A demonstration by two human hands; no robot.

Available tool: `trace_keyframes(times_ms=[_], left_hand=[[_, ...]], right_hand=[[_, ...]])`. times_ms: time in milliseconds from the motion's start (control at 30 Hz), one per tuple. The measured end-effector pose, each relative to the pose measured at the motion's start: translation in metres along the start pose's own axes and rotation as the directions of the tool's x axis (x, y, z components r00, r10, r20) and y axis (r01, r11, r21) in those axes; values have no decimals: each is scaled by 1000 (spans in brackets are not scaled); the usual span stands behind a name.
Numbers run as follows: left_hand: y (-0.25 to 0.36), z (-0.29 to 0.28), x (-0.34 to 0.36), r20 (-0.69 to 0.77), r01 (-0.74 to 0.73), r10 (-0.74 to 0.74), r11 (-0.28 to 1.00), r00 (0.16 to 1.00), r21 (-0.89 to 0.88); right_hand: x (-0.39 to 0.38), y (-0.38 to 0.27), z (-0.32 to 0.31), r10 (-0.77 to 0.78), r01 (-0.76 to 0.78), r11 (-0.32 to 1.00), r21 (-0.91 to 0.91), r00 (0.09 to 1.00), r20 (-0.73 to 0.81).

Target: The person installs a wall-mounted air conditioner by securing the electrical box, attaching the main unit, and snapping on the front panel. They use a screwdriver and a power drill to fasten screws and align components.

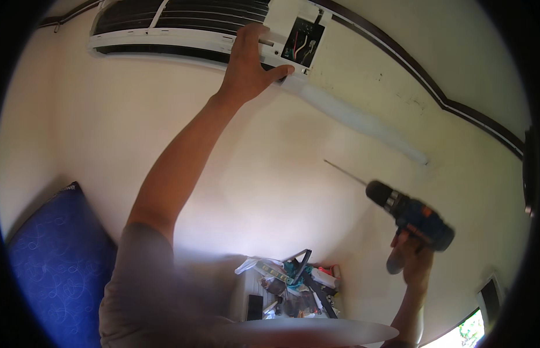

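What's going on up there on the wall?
A person has their left hand spread against an air conditioner, beside an opening where wires show. Their right hand holds a drill out to the side; its long bit points into the air, away from the unit. Below sits a jumbled pile of things.

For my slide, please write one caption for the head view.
Left hand on an air conditioner with exposed wires, right hand holding a drill lower down.
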State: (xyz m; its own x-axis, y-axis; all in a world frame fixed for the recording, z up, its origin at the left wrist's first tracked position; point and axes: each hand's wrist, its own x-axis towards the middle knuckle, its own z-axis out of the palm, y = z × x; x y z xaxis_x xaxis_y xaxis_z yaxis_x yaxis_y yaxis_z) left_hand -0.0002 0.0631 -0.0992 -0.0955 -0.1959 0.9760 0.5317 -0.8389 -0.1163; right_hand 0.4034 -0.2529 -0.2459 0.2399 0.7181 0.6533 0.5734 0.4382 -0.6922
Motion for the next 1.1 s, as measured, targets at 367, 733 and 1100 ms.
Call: trace_keyframes(times_ms=[367, 733, 1100], left_hand=[[-14, 3, -3, -64, -47, 47, 999, 997, -2], [-11, 25, 0, -286, -34, 51, 997, 957, 62], [-12, 34, -4, -287, 10, 8, 998, 958, 62]], right_hand=[[103, -162, 82, -484, 485, 874, -47, 875, 24], [111, -170, 133, -517, 520, 844, -131, 854, 53], [114, -158, 128, -545, 549, 825, -135, 836, 67]])
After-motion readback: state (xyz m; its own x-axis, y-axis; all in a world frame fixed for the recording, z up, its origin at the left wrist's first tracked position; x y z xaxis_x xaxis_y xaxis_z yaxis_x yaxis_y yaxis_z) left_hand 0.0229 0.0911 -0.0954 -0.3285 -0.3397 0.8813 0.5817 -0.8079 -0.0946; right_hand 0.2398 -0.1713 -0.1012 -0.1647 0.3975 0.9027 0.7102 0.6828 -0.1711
